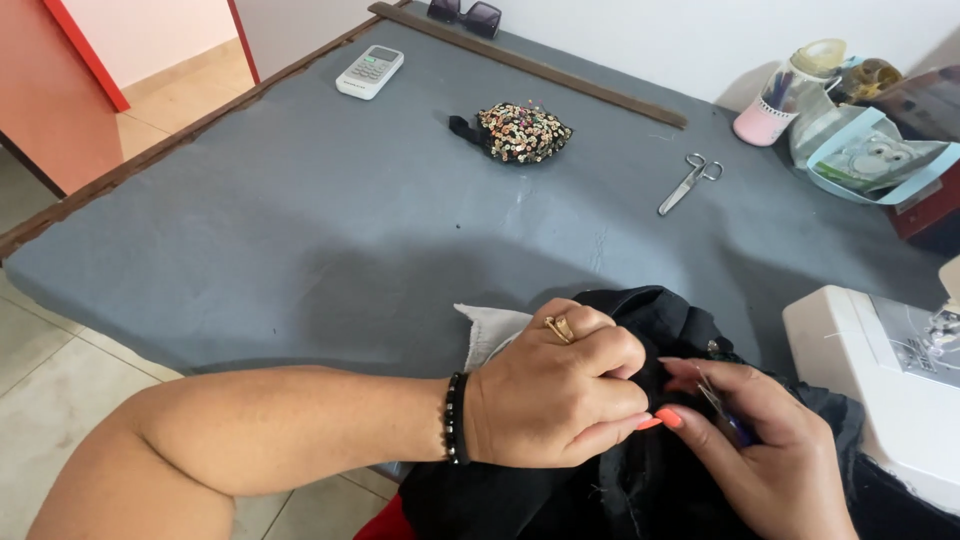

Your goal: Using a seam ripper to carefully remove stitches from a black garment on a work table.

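- left hand [555, 395] is curled almost shut, fingers pinching a fold of the black cloth [650, 480]. it has a gold ring & a black bead bracelet at the wrist.
- right hand [765, 440] is curled too, fingers closed on a small thin tool [722, 408] w/ a dark handle, tip pressed at the cloth. can't tell what kind of tool it is.
- black cloth sits bunched at the near edge of the grey table [300, 220], under both hands, hanging down toward the lap.
- a bit of white cloth [488, 330] pokes out just behind the left hand.
- white sewing machine [890, 380] is right beside the cloth, on the right.
- far back on the table: scissors [688, 183], a sparkly sequin piece [520, 132], a white remote [369, 71], all well apart from the hands.
- sunglasses [466, 14] lie at the far edge.
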